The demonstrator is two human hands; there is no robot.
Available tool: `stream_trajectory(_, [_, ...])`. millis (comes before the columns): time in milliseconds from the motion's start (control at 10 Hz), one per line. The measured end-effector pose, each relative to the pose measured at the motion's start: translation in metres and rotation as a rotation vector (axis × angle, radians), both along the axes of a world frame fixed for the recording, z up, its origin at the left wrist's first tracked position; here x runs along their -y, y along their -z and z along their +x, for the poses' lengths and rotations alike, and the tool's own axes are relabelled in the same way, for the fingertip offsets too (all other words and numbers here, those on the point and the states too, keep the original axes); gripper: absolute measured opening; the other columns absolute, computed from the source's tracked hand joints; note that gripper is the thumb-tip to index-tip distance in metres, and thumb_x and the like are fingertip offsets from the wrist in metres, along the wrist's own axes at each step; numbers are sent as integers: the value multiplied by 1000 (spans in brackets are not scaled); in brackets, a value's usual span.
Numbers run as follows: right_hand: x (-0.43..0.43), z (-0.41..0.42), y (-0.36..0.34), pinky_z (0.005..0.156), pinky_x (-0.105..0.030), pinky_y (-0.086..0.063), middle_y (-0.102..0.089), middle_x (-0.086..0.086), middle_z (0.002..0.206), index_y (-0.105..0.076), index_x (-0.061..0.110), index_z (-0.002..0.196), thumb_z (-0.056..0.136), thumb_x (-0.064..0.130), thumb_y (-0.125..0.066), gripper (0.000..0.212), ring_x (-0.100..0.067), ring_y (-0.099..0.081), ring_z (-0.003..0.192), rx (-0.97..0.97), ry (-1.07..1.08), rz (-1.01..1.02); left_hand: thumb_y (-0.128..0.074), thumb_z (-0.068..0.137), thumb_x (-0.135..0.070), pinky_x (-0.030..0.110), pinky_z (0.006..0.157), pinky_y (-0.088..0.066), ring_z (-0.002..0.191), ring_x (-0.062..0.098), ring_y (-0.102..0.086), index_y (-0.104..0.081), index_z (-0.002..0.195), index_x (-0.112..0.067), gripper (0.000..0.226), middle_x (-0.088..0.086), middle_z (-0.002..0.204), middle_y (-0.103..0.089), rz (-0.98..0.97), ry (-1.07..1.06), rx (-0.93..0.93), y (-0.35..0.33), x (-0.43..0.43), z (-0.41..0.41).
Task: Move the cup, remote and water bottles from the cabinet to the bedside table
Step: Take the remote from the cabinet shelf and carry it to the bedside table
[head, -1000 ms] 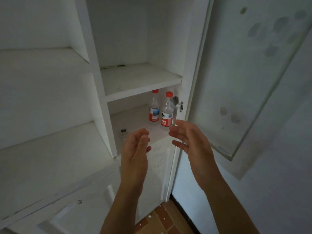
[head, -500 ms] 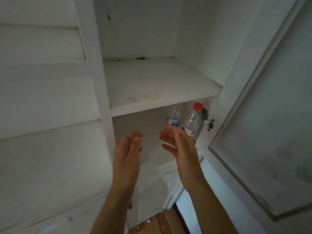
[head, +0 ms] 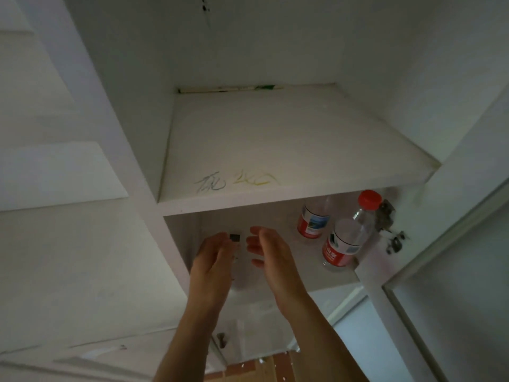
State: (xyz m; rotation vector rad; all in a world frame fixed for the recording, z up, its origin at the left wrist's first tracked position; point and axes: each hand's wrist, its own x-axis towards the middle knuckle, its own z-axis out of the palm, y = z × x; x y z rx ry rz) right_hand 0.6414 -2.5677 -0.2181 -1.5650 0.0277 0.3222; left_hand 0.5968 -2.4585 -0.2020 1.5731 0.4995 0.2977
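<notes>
Two clear water bottles with red labels stand in the lower cabinet compartment at the right: the front bottle (head: 347, 238) shows its red cap, the back bottle (head: 314, 219) has its top hidden by the shelf. A pale remote (head: 235, 238) lies on the compartment floor between my hands, mostly hidden, only its dark top end showing. My left hand (head: 213, 260) and my right hand (head: 268, 255) reach into the compartment, palms facing each other, fingers apart, one on each side of the remote. Neither hand holds anything. No cup is in view.
A white shelf (head: 297, 188) with scribbles caps the compartment just above my hands. The open cabinet door (head: 454, 285) with its metal hinge (head: 387, 216) stands at the right. A white divider (head: 154, 216) bounds the compartment on the left. Brown floor tiles (head: 248, 370) show below.
The view has closed in on the cabinet. Both hands have moved forward into the lower compartment and left of the bottles, now flanking the remote.
</notes>
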Motion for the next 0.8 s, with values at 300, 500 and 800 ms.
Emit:
stream_trajectory(300, [-23, 1, 30, 82, -32, -57, -70, -1, 114, -60, 34, 109, 104, 37, -44, 17, -14, -68, 100, -143, -10, -125, -48, 100, -2, 3, 60, -45, 72, 2, -63, -60, 87, -26, 30, -8, 85, -64, 180, 87, -145, 26, -9, 4])
stream_trajectory(500, [-24, -1, 33, 100, -46, -56, -62, -2, 129, -44, 30, 139, 98, 12, -46, 45, -21, -63, 115, -235, -26, -124, -49, 85, -16, 40, 91, -58, 99, 32, -68, -63, 97, -5, 21, 13, 103, -70, 324, 175, -384, 53, -13, 13])
stream_trajectory(800, [-30, 5, 40, 88, -41, -61, -75, -8, 109, -70, 14, 103, 89, 10, -48, 26, -23, -72, 99, -217, -68, -199, -52, 96, -10, 36, 93, -48, 117, 39, -59, -53, 125, 4, 33, 23, 125, -60, 450, 186, -499, 45, -9, 20])
